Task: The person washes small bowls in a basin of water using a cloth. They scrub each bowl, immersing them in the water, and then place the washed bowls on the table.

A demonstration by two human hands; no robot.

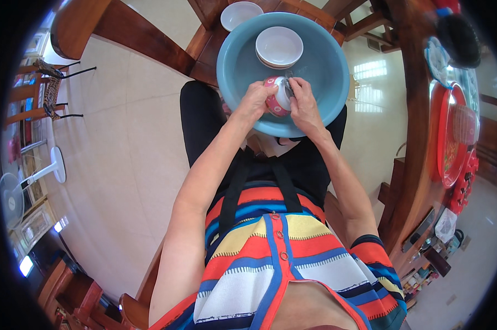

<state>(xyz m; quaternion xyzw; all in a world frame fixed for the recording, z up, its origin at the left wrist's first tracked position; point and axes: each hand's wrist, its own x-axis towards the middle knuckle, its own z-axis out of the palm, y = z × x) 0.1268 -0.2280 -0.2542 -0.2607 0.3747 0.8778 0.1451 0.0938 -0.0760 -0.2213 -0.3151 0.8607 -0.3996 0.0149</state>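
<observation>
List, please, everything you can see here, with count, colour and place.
basin: 1, blue, before the person
seat: 1, brown, under the basin
stacked bowls: at least 2, white inside, in the basin
loose bowl: 1, white, beyond the basin
held bowl: 1, pink and white, between both hands
small thing: 1, greyish, kind unclear, at the held bowl
table: 1, brown, right
tray: 1, red, on the table
bag: 1, whitish, right
fan: 1, white, left
floor: 1, pale, all around
other items: many, mixed colours, edges, too small to tell
shirt: 1, striped, below
trousers: 1 pair, black, beside the basin
left grip: 1, bare, on the held bowl
right grip: 1, bare, on the small thing
</observation>
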